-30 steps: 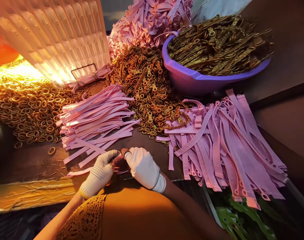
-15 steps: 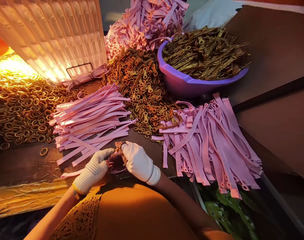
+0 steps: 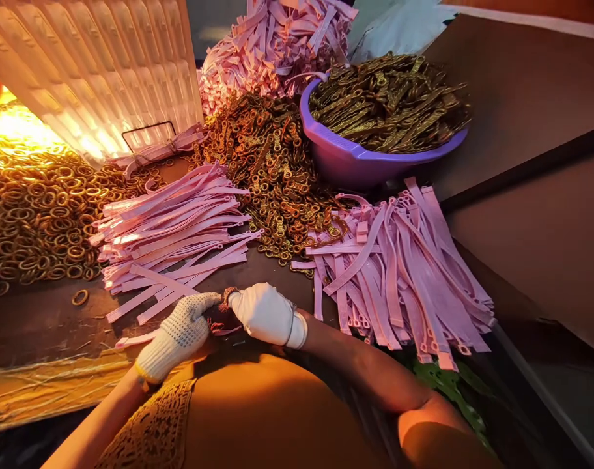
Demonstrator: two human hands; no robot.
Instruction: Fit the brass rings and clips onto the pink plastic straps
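Observation:
Both my hands wear white gloves and meet at the table's near edge. My left hand (image 3: 180,335) and my right hand (image 3: 265,314) are closed around a small dark piece with a brass ring (image 3: 225,301) at its top, held between them. A pink strap (image 3: 145,339) runs out to the left from under my left hand. Just beyond the hands lies a fanned stack of pink straps (image 3: 174,228).
A heap of brass rings (image 3: 33,208) lies at left, a pile of brass links (image 3: 272,169) in the middle, more pink straps (image 3: 404,260) at right. A purple basin (image 3: 346,156) holds brass strips. Behind stand a ribbed white panel (image 3: 92,65) and tangled pink straps (image 3: 272,45).
The view has shifted, so everything sits a little further left and up. My hands stay together on the same small piece, with the right wrist turned flatter.

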